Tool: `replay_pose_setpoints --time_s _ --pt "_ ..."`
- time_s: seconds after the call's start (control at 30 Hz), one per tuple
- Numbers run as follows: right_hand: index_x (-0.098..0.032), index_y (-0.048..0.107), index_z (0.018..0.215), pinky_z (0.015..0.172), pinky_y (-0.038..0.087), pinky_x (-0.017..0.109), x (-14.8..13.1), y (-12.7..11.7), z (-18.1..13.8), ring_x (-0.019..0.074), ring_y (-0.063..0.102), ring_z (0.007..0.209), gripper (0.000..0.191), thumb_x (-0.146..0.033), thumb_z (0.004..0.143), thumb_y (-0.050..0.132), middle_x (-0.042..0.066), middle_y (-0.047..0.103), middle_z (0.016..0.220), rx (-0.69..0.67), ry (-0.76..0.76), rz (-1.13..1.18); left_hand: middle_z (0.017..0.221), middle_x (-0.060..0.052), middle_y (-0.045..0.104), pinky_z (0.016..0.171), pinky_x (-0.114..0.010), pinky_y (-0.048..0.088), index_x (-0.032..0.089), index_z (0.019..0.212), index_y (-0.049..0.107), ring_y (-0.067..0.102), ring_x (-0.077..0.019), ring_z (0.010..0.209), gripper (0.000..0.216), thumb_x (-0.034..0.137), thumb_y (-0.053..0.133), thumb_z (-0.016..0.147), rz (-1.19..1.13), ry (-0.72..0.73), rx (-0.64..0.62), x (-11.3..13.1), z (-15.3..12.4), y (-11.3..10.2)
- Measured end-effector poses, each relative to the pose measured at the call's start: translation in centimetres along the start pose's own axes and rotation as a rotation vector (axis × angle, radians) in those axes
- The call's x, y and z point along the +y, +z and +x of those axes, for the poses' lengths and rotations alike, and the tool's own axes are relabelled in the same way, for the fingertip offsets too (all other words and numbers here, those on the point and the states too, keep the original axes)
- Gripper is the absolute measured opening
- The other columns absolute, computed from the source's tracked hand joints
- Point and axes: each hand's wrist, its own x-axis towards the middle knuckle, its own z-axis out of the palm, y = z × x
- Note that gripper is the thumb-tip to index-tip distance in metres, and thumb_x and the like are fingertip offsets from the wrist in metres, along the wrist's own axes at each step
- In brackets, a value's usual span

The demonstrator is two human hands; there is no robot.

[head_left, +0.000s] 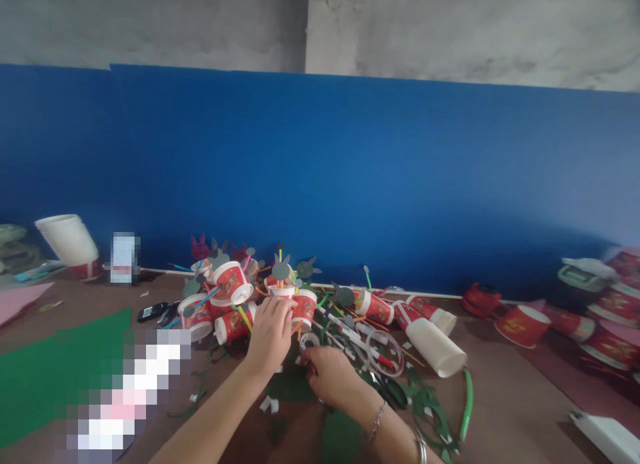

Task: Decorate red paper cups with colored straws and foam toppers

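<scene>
My left hand (273, 334) is closed around a red paper cup (281, 292), and its fingers hide most of the cup. A grey paper animal head (281, 271) on a yellow stick rises from that cup. Close beside it, my right hand (333, 374) has its fingers curled together at the near edge of a small tape roll (309, 341). Whatever those fingertips pinch is hidden. Another red paper cup (305, 307) sits just right of my left fingers. Green paper (293, 386) lies beneath the hands.
Several decorated red cups (231, 282) crowd the left. Rightward are markers (353, 334), a clear ring (384, 353), black-handled scissors (395, 391), green paper scraps (433, 407) and a stack of white cups (435, 347). A green sheet (60, 364) covers the table's left. A blue panel (350, 184) stands behind.
</scene>
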Motion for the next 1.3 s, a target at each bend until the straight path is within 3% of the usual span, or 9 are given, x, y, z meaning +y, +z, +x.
replay_pose_setpoints --time_s 0.17,0.4,0.57,1.0,1.3 --pt "-0.022 0.068 0.11 0.084 0.044 0.027 0.2 0.6 0.2 0.0223 0.064 0.095 0.043 -0.015 0.07 0.054 0.007 0.071 0.1 -0.022 -0.026 0.045 0.084 -0.006 0.068 0.073 -0.032 0.051 0.019 0.092 0.055 0.065 -0.0195 0.081 0.012 0.018 0.044 0.09 -0.1 -0.022 0.02 -0.3 -0.2 0.2" --pt "-0.018 0.068 0.105 0.083 0.044 0.027 -0.6 0.0 -0.2 0.0229 0.064 0.096 0.038 -0.012 0.07 0.052 0.009 0.07 0.101 -0.024 -0.052 0.012 0.069 -0.001 0.071 0.053 -0.022 0.045 0.02 0.096 0.057 0.067 -0.015 0.057 0.018 0.027 0.041 0.094 -0.019 -0.101 -0.041 -0.3 -0.6 -0.2" --pt "-0.018 0.069 0.093 0.081 0.044 0.027 -1.4 -0.7 -0.9 0.0221 0.064 0.09 0.029 -0.015 0.068 0.054 0.007 0.071 0.095 -0.062 -0.074 -0.001 0.063 -0.001 0.069 0.052 -0.022 0.045 0.019 0.097 0.058 0.065 -0.015 0.051 0.023 0.028 0.037 0.095 0.015 -0.078 -0.047 -0.2 -0.4 -0.4" --pt "-0.016 0.068 0.092 0.083 0.043 0.028 -1.4 -1.1 -1.2 0.0226 0.063 0.093 0.029 -0.015 0.066 0.055 0.008 0.069 0.099 -0.115 -0.092 0.018 0.077 -0.004 0.071 0.063 -0.025 0.05 0.019 0.094 0.057 0.068 -0.0166 0.067 0.019 0.024 0.039 0.093 -0.043 -0.061 -0.029 0.2 -0.3 -0.5" --pt "-0.019 0.068 0.1 0.087 0.042 0.029 -1.7 -0.1 -1.1 0.0229 0.061 0.097 0.032 -0.019 0.071 0.055 0.009 0.067 0.103 -0.056 -0.138 0.018 0.077 -0.004 0.071 0.063 -0.024 0.049 0.019 0.093 0.058 0.068 -0.0165 0.067 0.018 0.023 0.04 0.092 -0.035 -0.057 -0.018 0.2 -0.2 -0.6"
